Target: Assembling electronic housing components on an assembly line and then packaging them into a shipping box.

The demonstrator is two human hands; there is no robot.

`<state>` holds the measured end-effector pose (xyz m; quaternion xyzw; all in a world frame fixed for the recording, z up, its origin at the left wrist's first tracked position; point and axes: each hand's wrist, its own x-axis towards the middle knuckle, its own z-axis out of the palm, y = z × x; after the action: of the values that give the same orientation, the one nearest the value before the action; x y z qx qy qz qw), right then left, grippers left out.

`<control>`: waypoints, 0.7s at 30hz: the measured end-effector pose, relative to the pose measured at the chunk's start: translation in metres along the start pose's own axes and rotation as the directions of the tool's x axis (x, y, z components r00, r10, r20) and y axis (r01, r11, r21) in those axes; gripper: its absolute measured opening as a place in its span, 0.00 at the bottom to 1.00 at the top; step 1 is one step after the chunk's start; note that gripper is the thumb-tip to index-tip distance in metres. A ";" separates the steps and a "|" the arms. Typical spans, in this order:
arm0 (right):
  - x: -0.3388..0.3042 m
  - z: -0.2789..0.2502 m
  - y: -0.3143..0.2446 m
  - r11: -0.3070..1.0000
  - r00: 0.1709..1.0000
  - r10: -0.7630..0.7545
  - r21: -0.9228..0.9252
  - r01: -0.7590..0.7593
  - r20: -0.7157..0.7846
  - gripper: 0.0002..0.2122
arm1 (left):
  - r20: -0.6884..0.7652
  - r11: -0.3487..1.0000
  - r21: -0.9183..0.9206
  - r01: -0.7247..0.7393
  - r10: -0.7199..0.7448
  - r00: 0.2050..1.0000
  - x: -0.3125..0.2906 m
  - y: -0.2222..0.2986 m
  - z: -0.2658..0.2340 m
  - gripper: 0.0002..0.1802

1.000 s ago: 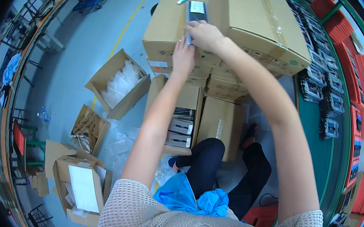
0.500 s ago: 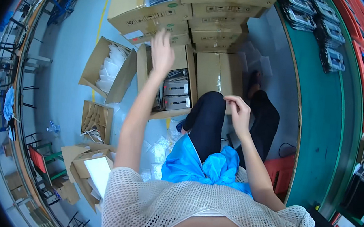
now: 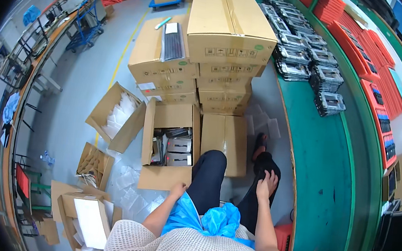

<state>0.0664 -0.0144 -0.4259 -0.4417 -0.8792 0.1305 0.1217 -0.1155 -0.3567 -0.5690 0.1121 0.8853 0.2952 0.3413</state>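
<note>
My left hand is low, beside my left knee, at the near edge of the front flap of an open cardboard box. Its fingers are curled; whether they grip the flap cannot be made out. Inside the box are grey rectangular units and a row of thin dark pieces standing on edge. My right hand lies on my right knee with its fingers spread, holding nothing. A blue cloth is tied at my waist.
Stacked closed cartons stand behind the open box. A carton of white sheets, a divider carton and another open carton sit left. On the right, a green bench carries stacked dark frames and red trays.
My left hand has come down from above the open box to its front flap. My right hand has moved onto my right knee. The view has tilted up, showing more of the room.
</note>
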 end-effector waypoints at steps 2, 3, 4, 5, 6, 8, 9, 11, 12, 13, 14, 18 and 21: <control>-0.003 0.009 0.019 0.997 0.992 0.078 0.007 -0.079 0.102 0.21 | 0.068 0.997 0.076 0.028 -0.033 0.997 -0.003 -0.001 -0.005 0.18; -0.006 0.015 0.028 0.992 0.980 0.122 0.003 -0.124 0.157 0.21 | 0.109 0.992 0.117 0.042 -0.054 0.993 -0.007 -0.002 -0.004 0.19; -0.008 0.014 0.024 0.993 0.980 0.113 0.012 -0.116 0.165 0.21 | 0.099 0.992 0.118 0.053 -0.064 0.993 -0.010 -0.011 -0.003 0.19; -0.011 0.013 0.022 0.997 0.987 0.075 -0.009 -0.075 0.143 0.22 | 0.055 0.995 0.086 0.048 -0.053 0.997 -0.014 -0.020 0.002 0.19; -0.013 0.013 0.019 0.999 0.992 0.040 -0.032 -0.036 0.123 0.22 | 0.015 0.998 0.055 0.041 -0.042 0.999 -0.004 -0.021 0.006 0.20; -0.020 0.011 0.017 0.998 0.993 0.025 -0.059 -0.018 0.113 0.22 | -0.046 1.000 0.004 0.017 -0.016 0.999 -0.004 -0.044 0.012 0.21; -0.019 0.010 0.013 0.998 0.993 0.011 -0.057 -0.004 0.113 0.22 | -0.078 1.000 -0.023 0.006 -0.008 0.997 0.006 -0.043 0.012 0.22; -0.018 0.008 0.009 0.999 0.994 -0.015 -0.047 0.020 0.108 0.22 | -0.145 0.997 -0.072 -0.024 0.014 0.989 0.007 -0.057 0.015 0.24; -0.020 0.007 0.007 0.999 0.994 -0.008 -0.043 0.013 0.112 0.22 | -0.181 0.994 -0.095 -0.045 0.028 0.983 0.018 -0.058 0.016 0.25; -0.025 0.008 0.003 0.999 0.991 -0.011 -0.034 0.016 0.135 0.22 | -0.219 0.991 -0.117 -0.066 0.039 0.975 0.015 -0.066 0.018 0.27; -0.027 0.009 0.007 0.999 0.989 -0.004 -0.041 0.010 0.149 0.22 | -0.203 0.990 -0.117 -0.072 0.047 0.978 0.011 -0.055 0.020 0.27; -0.033 0.018 0.024 0.993 0.991 -0.055 -0.095 0.067 0.122 0.21 | -0.283 0.994 0.048 -0.103 0.112 0.953 -0.017 0.007 -0.005 0.47; -0.029 0.012 0.020 0.994 0.993 -0.065 -0.078 0.073 0.096 0.21 | -0.365 0.940 0.144 -0.310 0.342 0.866 -0.006 0.037 -0.026 0.43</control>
<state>0.0946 -0.0277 -0.4464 -0.4090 -0.9033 0.1108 0.0669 -0.1287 -0.3404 -0.5283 0.2136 0.9144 0.3287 0.1014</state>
